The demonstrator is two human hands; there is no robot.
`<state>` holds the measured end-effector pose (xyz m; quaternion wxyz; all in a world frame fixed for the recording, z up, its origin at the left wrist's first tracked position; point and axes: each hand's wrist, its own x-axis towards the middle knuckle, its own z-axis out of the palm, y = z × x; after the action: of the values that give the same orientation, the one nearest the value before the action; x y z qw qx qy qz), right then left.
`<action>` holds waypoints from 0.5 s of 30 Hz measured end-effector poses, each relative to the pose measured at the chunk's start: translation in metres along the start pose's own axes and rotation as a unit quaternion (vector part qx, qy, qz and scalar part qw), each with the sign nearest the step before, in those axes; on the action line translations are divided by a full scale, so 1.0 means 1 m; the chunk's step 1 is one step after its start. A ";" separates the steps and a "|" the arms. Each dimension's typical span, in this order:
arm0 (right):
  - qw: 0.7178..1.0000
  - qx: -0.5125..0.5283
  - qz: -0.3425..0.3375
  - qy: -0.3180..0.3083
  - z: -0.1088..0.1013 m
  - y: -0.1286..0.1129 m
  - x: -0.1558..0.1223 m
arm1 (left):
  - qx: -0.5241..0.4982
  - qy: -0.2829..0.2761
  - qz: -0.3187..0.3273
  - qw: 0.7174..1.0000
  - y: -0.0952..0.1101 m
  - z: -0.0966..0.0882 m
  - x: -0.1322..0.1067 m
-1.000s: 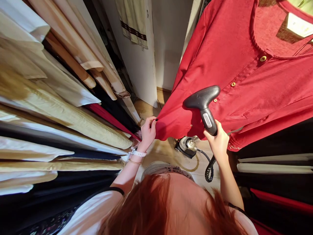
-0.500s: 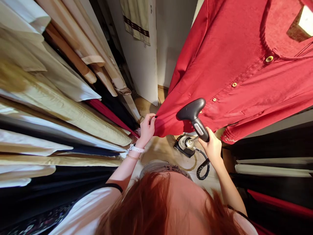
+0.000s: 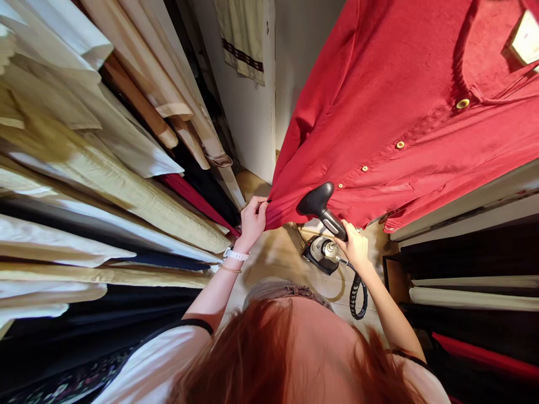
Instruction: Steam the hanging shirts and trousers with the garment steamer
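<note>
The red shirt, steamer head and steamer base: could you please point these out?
Red shirt (image 3: 379, 129), head view, on the front panel.
Steamer head (image 3: 315, 200), head view, on its black top.
Steamer base (image 3: 323, 249), head view, on its metal top.

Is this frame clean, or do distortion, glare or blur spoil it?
Head view: wide-angle distortion fans the hanging garments and swells the hair at bottom; the red shirt looks sharp in warm light; the garment steamer head shows soft sheen, no harsh glare.

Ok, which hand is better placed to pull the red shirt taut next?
Probably the left: the left hand pinches the red shirt's hem, while the right hand is busy gripping the garment steamer wand.
</note>
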<state>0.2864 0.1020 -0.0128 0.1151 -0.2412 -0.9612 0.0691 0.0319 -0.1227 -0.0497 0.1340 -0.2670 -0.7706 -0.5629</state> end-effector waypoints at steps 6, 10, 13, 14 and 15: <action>0.997 0.032 0.028 -0.068 0.024 -0.002 0.000 | -0.008 0.026 0.021 0.999 -0.012 0.016 0.020; 0.995 0.053 0.062 -0.065 0.030 0.007 -0.023 | -0.003 0.005 0.014 1.000 -0.020 0.046 0.047; 0.990 0.110 0.082 -0.011 0.023 0.008 -0.048 | 0.000 -0.038 -0.004 0.999 -0.020 0.071 0.065; 0.986 0.138 0.088 0.014 0.019 0.006 -0.056 | 0.000 -0.050 -0.013 0.999 -0.019 0.078 0.068; 0.980 0.170 0.093 0.040 0.014 0.003 -0.064 | -0.003 -0.056 -0.021 0.998 -0.016 0.084 0.069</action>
<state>0.3388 0.0731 -0.0392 0.1860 -0.3092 -0.9034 0.2318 -0.0260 -0.0291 -0.0558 0.0777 -0.2825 -0.7809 -0.5518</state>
